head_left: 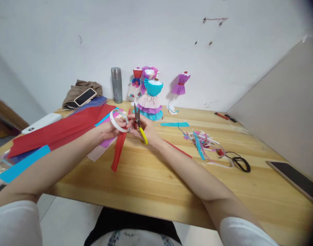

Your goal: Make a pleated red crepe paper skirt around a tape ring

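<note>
Between left hand (109,131) and right hand (146,130), over the table (156,177): red strip (118,153), hanging free at its lower end, lost among fingers at the top. With the left: curled closed, pinching white ring (115,125), likely a tape roll; can't tell if threaded over fingers or just gripped. With the right: curled around scissors (137,118), blades pointing up; meeting or nearly meeting the left fingertips. Would call this step fixing or prepping the strip's upper end, not cutting. For next move: calls for keeping the strip taut and flat, and keeping blades off it until properly aligned. Can't make out the contact between ring and strip. Further out: second red strip (180,150), partly behind right forearm (182,167); red sheet (61,126), lower edge behind left forearm (69,150); scraps (201,141), too tangled to sort; dressed mini forms (149,100), overlapping; dark-screened device (297,179), cut off at right.
</note>
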`<state>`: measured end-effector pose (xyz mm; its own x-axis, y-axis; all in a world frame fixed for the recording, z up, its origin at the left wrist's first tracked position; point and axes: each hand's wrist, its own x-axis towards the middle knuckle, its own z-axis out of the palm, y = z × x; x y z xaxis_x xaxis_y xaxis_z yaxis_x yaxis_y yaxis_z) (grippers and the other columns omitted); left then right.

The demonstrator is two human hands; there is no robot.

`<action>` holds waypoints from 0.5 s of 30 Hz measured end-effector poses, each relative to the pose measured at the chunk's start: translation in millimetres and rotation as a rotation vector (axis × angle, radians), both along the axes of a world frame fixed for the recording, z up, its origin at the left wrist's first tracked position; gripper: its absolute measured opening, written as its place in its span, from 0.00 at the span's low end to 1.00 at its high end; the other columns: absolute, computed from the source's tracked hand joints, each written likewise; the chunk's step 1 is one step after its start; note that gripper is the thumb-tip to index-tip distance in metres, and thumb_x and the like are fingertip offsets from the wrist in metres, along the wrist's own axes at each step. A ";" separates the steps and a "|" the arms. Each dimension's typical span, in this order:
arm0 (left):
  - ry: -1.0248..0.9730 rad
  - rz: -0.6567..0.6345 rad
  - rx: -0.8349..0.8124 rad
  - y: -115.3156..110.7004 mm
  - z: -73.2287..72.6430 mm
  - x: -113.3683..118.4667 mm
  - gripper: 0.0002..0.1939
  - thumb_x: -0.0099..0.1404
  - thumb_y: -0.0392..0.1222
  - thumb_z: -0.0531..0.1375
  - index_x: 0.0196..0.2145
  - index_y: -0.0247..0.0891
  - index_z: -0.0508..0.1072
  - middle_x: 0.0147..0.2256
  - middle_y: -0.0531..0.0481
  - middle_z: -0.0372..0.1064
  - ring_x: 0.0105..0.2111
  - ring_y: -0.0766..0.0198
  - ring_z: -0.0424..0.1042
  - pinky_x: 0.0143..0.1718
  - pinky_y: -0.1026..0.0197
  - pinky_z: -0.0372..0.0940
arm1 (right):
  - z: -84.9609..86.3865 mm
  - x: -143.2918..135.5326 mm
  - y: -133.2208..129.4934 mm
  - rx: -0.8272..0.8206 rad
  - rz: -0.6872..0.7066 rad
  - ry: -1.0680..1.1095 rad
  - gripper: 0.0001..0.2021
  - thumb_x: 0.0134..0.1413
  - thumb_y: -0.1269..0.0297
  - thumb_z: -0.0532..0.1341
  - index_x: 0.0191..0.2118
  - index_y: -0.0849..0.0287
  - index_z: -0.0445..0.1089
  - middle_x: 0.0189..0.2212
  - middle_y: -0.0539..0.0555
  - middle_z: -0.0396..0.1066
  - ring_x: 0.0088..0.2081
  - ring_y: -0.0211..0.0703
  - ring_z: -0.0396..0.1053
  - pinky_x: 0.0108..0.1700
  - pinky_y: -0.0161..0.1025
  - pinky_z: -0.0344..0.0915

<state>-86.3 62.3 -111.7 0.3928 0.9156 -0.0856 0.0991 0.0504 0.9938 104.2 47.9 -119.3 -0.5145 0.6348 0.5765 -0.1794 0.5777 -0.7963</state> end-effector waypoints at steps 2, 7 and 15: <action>-0.046 0.038 0.026 -0.1 5.4 -2.3 0.16 0.48 0.47 0.72 0.32 0.35 0.78 0.34 0.42 0.78 0.38 0.54 0.77 0.44 0.54 0.71 | 4.6 1.8 -3.1 -0.002 -0.016 -0.008 0.31 0.51 0.45 0.67 0.55 0.59 0.66 0.38 0.56 0.73 0.38 0.40 0.70 0.44 0.41 0.69; -0.056 0.209 0.080 6.2 7.2 -21.5 0.13 0.48 0.40 0.71 0.34 0.38 0.80 0.36 0.45 0.80 0.42 0.51 0.77 0.46 0.53 0.71 | 13.3 7.0 1.1 0.032 -0.087 0.066 0.26 0.52 0.51 0.67 0.53 0.58 0.66 0.34 0.52 0.71 0.32 0.37 0.67 0.39 0.38 0.68; 0.163 0.279 0.026 9.7 -9.3 -32.4 0.13 0.45 0.45 0.73 0.25 0.37 0.76 0.22 0.47 0.73 0.25 0.59 0.73 0.31 0.57 0.69 | 41.6 29.6 4.4 0.176 -0.211 -0.461 0.14 0.50 0.69 0.61 0.44 0.64 0.74 0.33 0.52 0.73 0.33 0.38 0.65 0.37 0.35 0.60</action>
<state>-118.7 72.0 -121.0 0.1098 0.9887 -0.1017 0.2432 0.0724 0.9673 133.8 52.2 -77.7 -0.6114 0.6656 0.4280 0.3002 0.6955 -0.6528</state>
